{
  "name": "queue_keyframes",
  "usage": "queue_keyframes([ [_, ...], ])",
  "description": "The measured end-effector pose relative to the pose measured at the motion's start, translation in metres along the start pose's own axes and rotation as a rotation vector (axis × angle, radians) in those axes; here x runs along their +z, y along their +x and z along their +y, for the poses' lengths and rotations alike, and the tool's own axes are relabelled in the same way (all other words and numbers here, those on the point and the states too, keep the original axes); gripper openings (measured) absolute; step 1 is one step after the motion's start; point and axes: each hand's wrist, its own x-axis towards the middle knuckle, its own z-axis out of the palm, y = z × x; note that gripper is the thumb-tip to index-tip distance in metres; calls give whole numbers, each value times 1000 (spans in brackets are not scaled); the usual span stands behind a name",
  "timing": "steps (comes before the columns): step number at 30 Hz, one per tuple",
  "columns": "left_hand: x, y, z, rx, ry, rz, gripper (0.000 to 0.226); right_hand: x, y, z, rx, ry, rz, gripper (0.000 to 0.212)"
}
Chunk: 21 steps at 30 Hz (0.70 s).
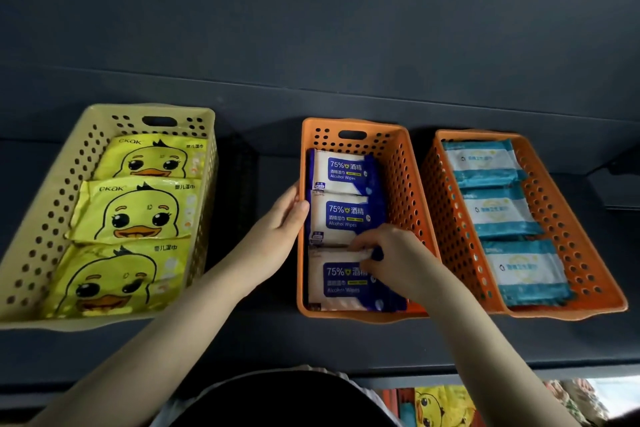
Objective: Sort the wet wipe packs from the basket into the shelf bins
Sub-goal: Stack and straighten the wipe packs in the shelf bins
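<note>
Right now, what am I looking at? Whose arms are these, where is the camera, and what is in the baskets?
No machine here: a person is working with bare hands, and the one picture comes from a camera on their head, looking down. On a dark shelf stand three bins. The cream bin holds yellow duck packs, the middle orange bin blue-and-white alcohol wipe packs, the right orange bin teal packs. The left hand grips the middle bin's left wall; the right hand pinches the top edge of the nearest alcohol pack.
</note>
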Motion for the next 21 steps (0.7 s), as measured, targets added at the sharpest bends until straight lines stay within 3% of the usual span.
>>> queue_keyframes([
  [4, 1, 1, -1, 2, 5, 21, 48, 11, 0, 1, 21, -23, 135, 27],
  [9, 2, 2, -1, 9, 19, 28, 47, 14, 1, 2, 19, -72, 160, 25],
  [14, 1, 0, -1, 20, 20, 20, 49, 14, -6, -2, 12, -201, 243, 35],
  [21, 1, -1, 1, -1, 25, 8, 51, 8, 8, -4, -58, -212, 95, 37],
])
